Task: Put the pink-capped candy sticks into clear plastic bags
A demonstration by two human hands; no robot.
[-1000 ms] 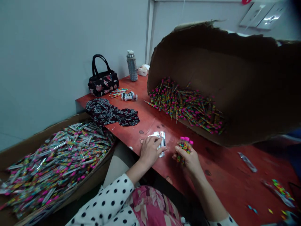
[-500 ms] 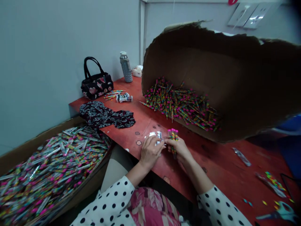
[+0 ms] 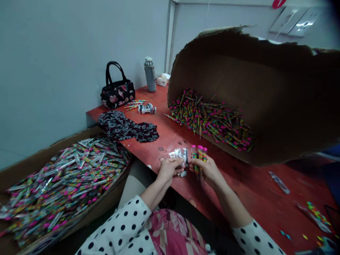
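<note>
Evidently the work stood partway through, as far as the piles could tell it. To the person's left, a low carton (image 3: 16, 177) held a broad heap of tubes (image 3: 69, 180), many of which looked wrapped in clear or silvery film, so a good share seemed done. Plenty seemed left as well: on the red table (image 3: 260, 198), a big carton (image 3: 239, 78) lay tipped on its side with a loose pile of tubes (image 3: 209, 120) showing no such film (at least none I could make out). The batch in hand looked unfinished, its pink-capped tubes (image 3: 200, 153) bunched in the right hand (image 3: 208, 170) above the near edge of the table, just beside some silvery packets (image 3: 175, 153). That hand's fingers were curled firmly round the bunch, caps pointing away from the body, thumb side turned toward the other hand. The left hand (image 3: 167, 170) reached in over the packets, thumb and fingertips drawn together; whether they pinched one could not be told. Both forearms slanted inward from the lower corners, bringing the fingertips near each other.
</note>
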